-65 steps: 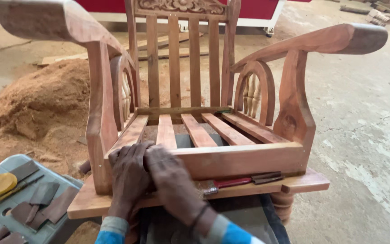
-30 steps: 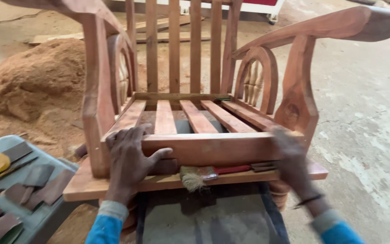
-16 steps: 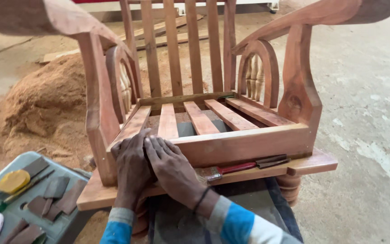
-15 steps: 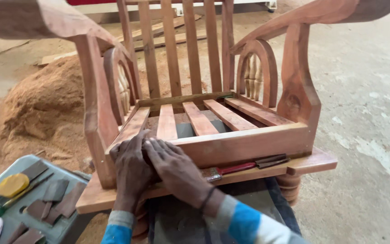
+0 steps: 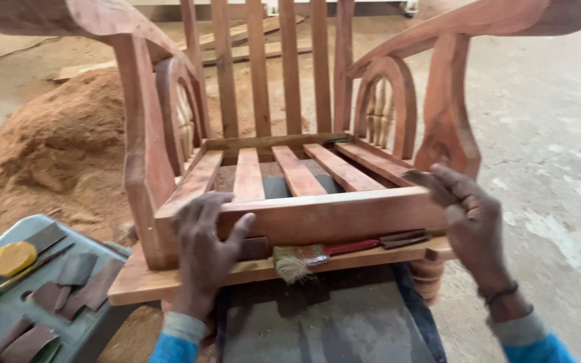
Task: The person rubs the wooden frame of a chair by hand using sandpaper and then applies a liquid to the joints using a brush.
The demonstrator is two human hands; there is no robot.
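Note:
A reddish-brown wooden armchair (image 5: pixel 290 168) with a slatted seat and back stands right in front of me. My left hand (image 5: pixel 203 249) grips the left part of its front rail (image 5: pixel 337 215), fingers over the top edge and thumb on the face. My right hand (image 5: pixel 469 222) holds the right end of the same rail, by the armrest post. A small brush with a red handle (image 5: pixel 317 254) lies on the ledge under the rail, between my hands. A dark scrap, perhaps sandpaper (image 5: pixel 255 247), lies beside my left thumb.
At my lower left is a grey tray (image 5: pixel 95 323) with sandpaper pieces, a yellow disc (image 5: pixel 11 259) and hand tools. A heap of sawdust (image 5: pixel 55 141) lies on the concrete floor left of the chair. Wooden planks lie behind it.
Half a second ago both hands were together at the left of the front rail. My right hand has since moved to the rail's right end; the left stays put.

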